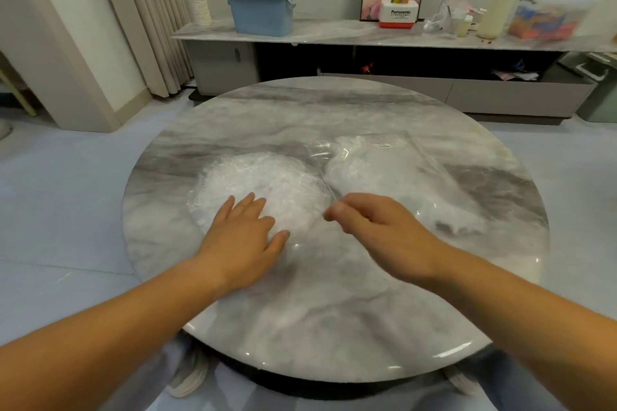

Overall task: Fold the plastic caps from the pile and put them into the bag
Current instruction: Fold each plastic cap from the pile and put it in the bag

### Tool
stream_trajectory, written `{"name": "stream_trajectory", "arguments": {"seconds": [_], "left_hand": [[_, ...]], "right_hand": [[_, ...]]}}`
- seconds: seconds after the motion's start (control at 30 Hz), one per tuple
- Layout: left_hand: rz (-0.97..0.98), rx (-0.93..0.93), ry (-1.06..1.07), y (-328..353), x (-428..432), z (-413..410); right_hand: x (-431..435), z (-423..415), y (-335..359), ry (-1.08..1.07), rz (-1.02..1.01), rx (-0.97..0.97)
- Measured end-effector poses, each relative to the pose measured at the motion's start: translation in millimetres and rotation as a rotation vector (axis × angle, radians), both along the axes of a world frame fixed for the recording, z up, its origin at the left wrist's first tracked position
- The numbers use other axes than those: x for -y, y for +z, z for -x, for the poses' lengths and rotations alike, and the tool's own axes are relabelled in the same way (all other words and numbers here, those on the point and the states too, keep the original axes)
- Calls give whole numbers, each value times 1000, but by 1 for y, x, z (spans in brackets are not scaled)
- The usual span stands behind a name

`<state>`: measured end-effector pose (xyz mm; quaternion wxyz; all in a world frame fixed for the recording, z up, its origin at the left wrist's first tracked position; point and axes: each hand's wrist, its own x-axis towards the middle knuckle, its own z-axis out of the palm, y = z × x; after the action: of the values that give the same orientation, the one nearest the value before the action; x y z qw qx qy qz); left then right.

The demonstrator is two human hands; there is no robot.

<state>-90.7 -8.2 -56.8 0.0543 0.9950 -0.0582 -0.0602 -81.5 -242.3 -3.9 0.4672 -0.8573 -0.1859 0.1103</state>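
Left hand (241, 237) presses flat, fingers straight, on the pile (267, 178) at 10 o'clock on the table (334, 317). My right hand (377, 230) pinches what looks like the clear rim of one cap (329, 197) at the pile's 3 o'clock edge. The bag (417, 173), at 2 o'clock, already holds a wad of caps. I judge the job partway: this cap is not yet folded, and plenty remain.
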Motion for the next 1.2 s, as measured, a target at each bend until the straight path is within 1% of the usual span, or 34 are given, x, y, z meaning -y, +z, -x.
{"name": "stream_trajectory", "arguments": {"seconds": [0.07, 0.13, 0.2, 0.3, 0.37, 0.43, 0.53, 0.6, 0.7, 0.77, 0.83, 0.9, 0.97, 1.07, 1.13, 1.2], "left_hand": [[-7, -25, 16, -2, -9, -1], [1, -15, 22, -2, -13, -2], [2, 29, 17, -3, -17, -4], [32, 120, -12, 0, -22, -5], [74, 192, -34, 4, -24, -2], [88, 254, -66, 9, -25, 3], [34, 350, -176, 13, -25, 18], [7, 381, -258, 11, -24, 31], [2, 305, -370, -2, -24, 50], [10, 248, -424, -14, -26, 59], [28, 197, -450, -23, -29, 66], [55, 161, -468, -29, -30, 70], [105, 124, -478, -31, -29, 72], [245, 43, -407, -31, -30, 71], [348, 36, -350, -31, -33, 69], [427, 54, -309, -31, -35, 66]], "right_hand": [[-13, 0, -11, 182, 375, 231], [-22, -3, -26, 288, 606, 325], [-26, -7, -39, 309, 737, 319], [-22, -12, -49, 285, 808, 301], [-17, -16, -50, 259, 797, 302], [-11, -17, -49, 227, 743, 310], [-5, -9, -43, 216, 622, 358], [-1, 0, -41, 254, 562, 419], [6, 14, -45, 403, 564, 465], [9, 24, -51, 498, 608, 433], [9, 33, -57, 551, 657, 359], [9, 39, -64, 557, 668, 329], [11, 44, -70, 549, 655, 345], [17, 52, -76, 530, 613, 359], [20, 55, -73, 500, 542, 376], [22, 55, -70, 455, 419, 396]]}}
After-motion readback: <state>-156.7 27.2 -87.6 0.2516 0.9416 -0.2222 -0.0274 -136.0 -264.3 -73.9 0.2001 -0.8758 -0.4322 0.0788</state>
